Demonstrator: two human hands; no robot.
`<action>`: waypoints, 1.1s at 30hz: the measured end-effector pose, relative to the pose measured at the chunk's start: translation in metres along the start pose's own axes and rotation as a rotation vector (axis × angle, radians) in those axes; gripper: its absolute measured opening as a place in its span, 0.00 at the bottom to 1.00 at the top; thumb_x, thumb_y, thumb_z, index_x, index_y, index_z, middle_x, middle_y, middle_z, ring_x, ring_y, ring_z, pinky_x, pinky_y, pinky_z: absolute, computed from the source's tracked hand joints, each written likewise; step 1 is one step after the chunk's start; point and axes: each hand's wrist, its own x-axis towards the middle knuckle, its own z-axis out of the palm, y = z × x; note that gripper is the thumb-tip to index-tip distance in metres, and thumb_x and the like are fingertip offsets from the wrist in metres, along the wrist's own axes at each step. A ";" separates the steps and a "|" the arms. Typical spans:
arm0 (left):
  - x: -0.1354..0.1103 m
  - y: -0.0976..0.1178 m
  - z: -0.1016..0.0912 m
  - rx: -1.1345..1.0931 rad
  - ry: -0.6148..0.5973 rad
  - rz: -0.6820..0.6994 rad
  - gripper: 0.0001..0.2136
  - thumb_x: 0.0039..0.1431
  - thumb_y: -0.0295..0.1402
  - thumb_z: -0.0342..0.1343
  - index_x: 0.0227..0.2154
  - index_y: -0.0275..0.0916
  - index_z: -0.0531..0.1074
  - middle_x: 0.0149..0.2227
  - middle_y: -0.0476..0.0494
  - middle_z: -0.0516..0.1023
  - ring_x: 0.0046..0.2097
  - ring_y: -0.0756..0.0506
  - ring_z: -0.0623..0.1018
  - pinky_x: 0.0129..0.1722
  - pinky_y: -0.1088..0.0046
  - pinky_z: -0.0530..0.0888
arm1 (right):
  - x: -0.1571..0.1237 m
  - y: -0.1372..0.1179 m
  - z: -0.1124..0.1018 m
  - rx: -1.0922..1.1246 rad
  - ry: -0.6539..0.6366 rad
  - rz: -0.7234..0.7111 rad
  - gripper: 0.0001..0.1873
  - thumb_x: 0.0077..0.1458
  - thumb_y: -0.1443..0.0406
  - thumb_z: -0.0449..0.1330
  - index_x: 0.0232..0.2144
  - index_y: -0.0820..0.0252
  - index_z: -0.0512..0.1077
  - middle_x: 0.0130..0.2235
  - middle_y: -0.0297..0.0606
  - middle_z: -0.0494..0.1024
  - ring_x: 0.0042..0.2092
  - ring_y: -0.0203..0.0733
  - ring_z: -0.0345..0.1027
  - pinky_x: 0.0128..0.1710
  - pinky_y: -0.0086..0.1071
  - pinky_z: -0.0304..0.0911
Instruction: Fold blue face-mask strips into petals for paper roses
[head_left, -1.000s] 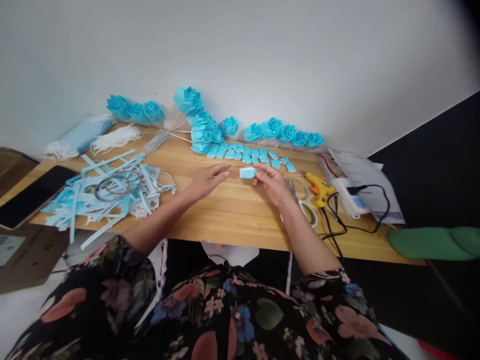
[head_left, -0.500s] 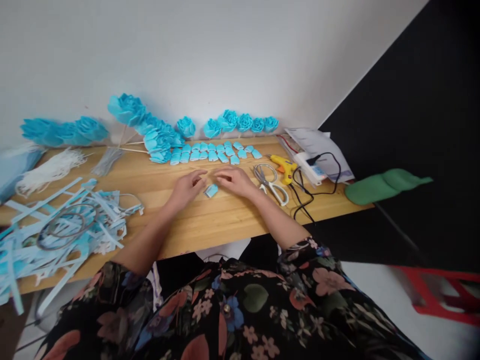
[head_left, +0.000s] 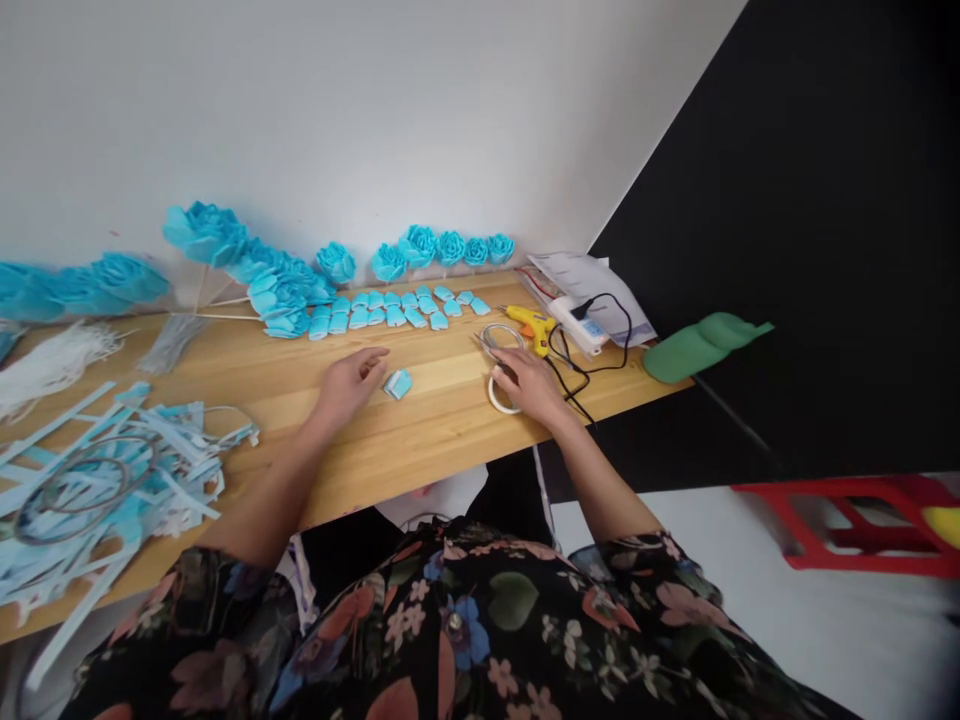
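Observation:
A small folded blue piece [head_left: 397, 384] lies on the wooden table [head_left: 420, 430]. My left hand [head_left: 346, 383] rests flat on the table just left of it, fingers stretched out, not holding it. My right hand [head_left: 525, 382] lies on the scissors [head_left: 499, 370], whose white handle loop shows under its fingers; whether the fingers grip the scissors is unclear. Behind, a row of several folded blue pieces [head_left: 397, 308] lies in front of blue fabric roses [head_left: 442, 247] along the wall.
A yellow glue gun [head_left: 531, 327] with a black cable [head_left: 592, 362] lies right of the scissors, beside a white power strip [head_left: 581, 325] and papers. Blue strip scraps and wire rings [head_left: 97, 480] cover the table's left. A green object [head_left: 697, 345] sits at the right edge.
My right hand let go of the small blue piece, which now lies on the table, and moved right onto the scissors. The view has swung to the right.

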 end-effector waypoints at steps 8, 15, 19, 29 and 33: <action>0.001 -0.001 -0.003 0.038 -0.019 -0.023 0.25 0.60 0.46 0.49 0.51 0.35 0.77 0.40 0.37 0.83 0.40 0.40 0.81 0.40 0.65 0.74 | -0.003 -0.001 0.006 -0.104 0.077 0.146 0.21 0.66 0.61 0.53 0.56 0.61 0.73 0.56 0.47 0.78 0.57 0.53 0.71 0.59 0.46 0.64; 0.000 0.002 0.000 0.057 -0.006 0.000 0.22 0.61 0.44 0.49 0.49 0.36 0.78 0.44 0.38 0.84 0.42 0.40 0.82 0.42 0.65 0.75 | 0.010 -0.013 0.001 -0.130 0.189 0.087 0.21 0.64 0.63 0.52 0.55 0.61 0.75 0.60 0.49 0.74 0.61 0.56 0.67 0.62 0.51 0.61; -0.002 0.006 0.000 0.125 0.015 0.061 0.20 0.63 0.42 0.49 0.47 0.38 0.79 0.48 0.38 0.83 0.46 0.39 0.82 0.46 0.63 0.75 | 0.045 -0.019 -0.013 -0.045 0.154 -0.059 0.22 0.65 0.62 0.51 0.57 0.60 0.73 0.60 0.49 0.74 0.62 0.54 0.66 0.64 0.51 0.59; 0.002 0.003 -0.012 0.292 0.110 0.124 0.18 0.66 0.37 0.47 0.47 0.38 0.80 0.51 0.37 0.82 0.52 0.37 0.80 0.52 0.62 0.74 | 0.175 -0.010 0.013 -0.148 -0.275 0.072 0.31 0.66 0.54 0.53 0.66 0.64 0.62 0.66 0.51 0.68 0.64 0.54 0.66 0.62 0.43 0.62; 0.002 0.006 -0.015 0.336 0.089 0.086 0.18 0.67 0.35 0.47 0.48 0.36 0.79 0.53 0.36 0.81 0.53 0.36 0.80 0.52 0.60 0.74 | 0.193 -0.026 0.029 -0.170 -0.333 0.025 0.28 0.66 0.53 0.54 0.64 0.59 0.66 0.65 0.47 0.69 0.64 0.51 0.67 0.63 0.41 0.61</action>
